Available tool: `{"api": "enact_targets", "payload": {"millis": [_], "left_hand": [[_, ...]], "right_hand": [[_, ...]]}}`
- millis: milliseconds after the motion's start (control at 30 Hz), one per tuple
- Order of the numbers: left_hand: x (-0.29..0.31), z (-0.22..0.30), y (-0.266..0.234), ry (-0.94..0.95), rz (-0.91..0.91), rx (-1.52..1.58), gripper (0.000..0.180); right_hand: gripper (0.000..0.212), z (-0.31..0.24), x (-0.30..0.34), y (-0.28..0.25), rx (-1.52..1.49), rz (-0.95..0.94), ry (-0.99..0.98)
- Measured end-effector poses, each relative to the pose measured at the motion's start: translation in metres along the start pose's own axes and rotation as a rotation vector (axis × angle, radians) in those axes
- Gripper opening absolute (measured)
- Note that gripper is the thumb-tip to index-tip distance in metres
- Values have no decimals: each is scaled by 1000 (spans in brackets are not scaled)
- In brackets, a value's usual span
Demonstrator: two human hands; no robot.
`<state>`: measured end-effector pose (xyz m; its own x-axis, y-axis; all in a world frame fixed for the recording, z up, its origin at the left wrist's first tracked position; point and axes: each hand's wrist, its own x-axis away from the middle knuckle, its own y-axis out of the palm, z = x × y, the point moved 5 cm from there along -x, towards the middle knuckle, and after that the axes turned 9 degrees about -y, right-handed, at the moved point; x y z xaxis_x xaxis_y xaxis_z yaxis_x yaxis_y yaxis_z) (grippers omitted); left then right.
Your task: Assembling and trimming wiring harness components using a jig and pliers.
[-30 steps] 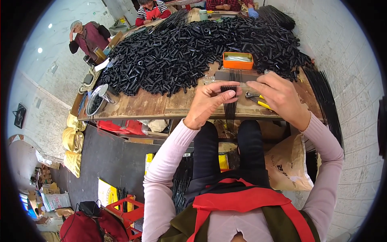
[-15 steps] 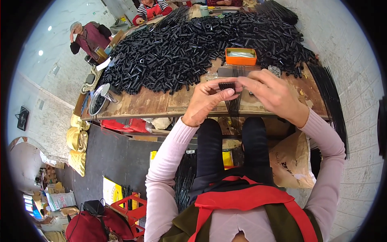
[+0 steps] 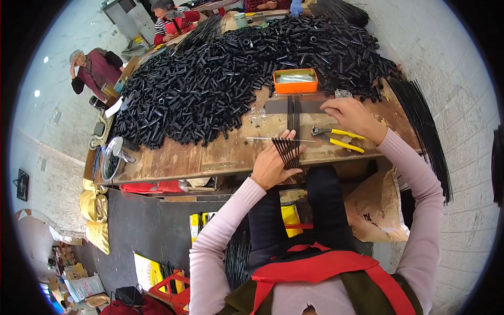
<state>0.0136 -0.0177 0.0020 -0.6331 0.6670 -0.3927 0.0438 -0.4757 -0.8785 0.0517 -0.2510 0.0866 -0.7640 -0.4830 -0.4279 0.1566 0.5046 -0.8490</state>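
Observation:
My left hand (image 3: 269, 164) holds a fanned bundle of thin black rods (image 3: 286, 153) at the table's front edge, its fingers beneath them and its thumb at their near ends. A thin metal wire (image 3: 257, 138) runs crosswise over the rods' spread part; their far ends reach over a flat dark strip (image 3: 314, 106). To the right, my right hand (image 3: 354, 116) is closed over the strip's right end, fingertips pinched together; anything between them is too small to see. A small clear box (image 3: 343, 93) is just beyond it. Pliers with yellow handles (image 3: 346, 140) lie nearer me.
An orange box (image 3: 295, 88) of thin pale sticks stands before a large heap of black tube-shaped parts (image 3: 210, 79). A metal bowl (image 3: 109, 160) sits at the left edge. Long black rods (image 3: 422, 131) hang off the right side. Other people are around the far end.
My right hand has left the rods and moved right, closing near the clear box. My left hand has lowered with the rods. The crosswise wire and the pliers now show plainly.

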Motion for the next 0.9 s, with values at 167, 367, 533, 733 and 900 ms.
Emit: {"api": "enact_targets", "payload": {"millis": [167,367,533,733,900], "left_hand": [[-15,8,-6,-18,-109,-37,83],[-20,-1,1,-9,-265,-40,85],[-20,-4,4,-27,-256,-18,72],[-22,-5,2,-3,-259,-70,84],[-21,-5,2,-24,-214,39,89]], "right_hand": [[19,43,-48,20,-22,53,-33],[15,112,-129,69,194,-64,3],[14,129,-144,84,212,-157,74],[12,110,-141,56,220,11,-69],[7,59,-93,53,166,48,-181]]}}
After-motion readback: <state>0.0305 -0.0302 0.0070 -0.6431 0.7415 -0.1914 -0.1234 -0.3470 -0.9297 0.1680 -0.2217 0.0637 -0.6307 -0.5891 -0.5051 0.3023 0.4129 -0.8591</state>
